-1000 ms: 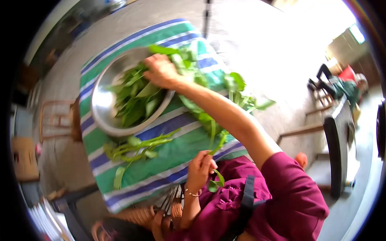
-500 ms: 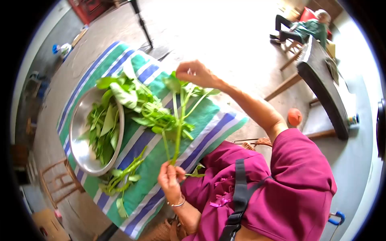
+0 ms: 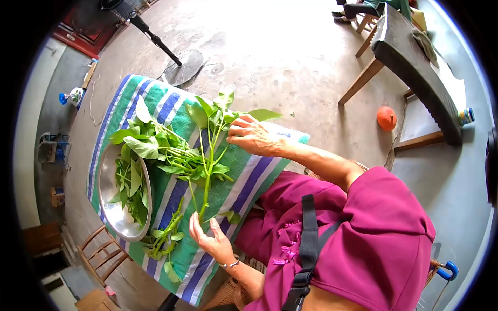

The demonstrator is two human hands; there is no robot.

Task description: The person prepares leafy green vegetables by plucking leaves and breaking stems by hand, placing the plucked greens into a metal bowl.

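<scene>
The stem (image 3: 206, 189) extended forward from my parted left grip (image 3: 216, 245), leftward of my right grip (image 3: 254, 139), whose closure was indeterminate.

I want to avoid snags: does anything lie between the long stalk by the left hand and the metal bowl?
Yes. A pile of leafy greens lies between the long stalk and the metal bowl, some leaves overlapping the rim in this view. Lower down, a smaller bunch lies between the left hand and the bowl.
</scene>
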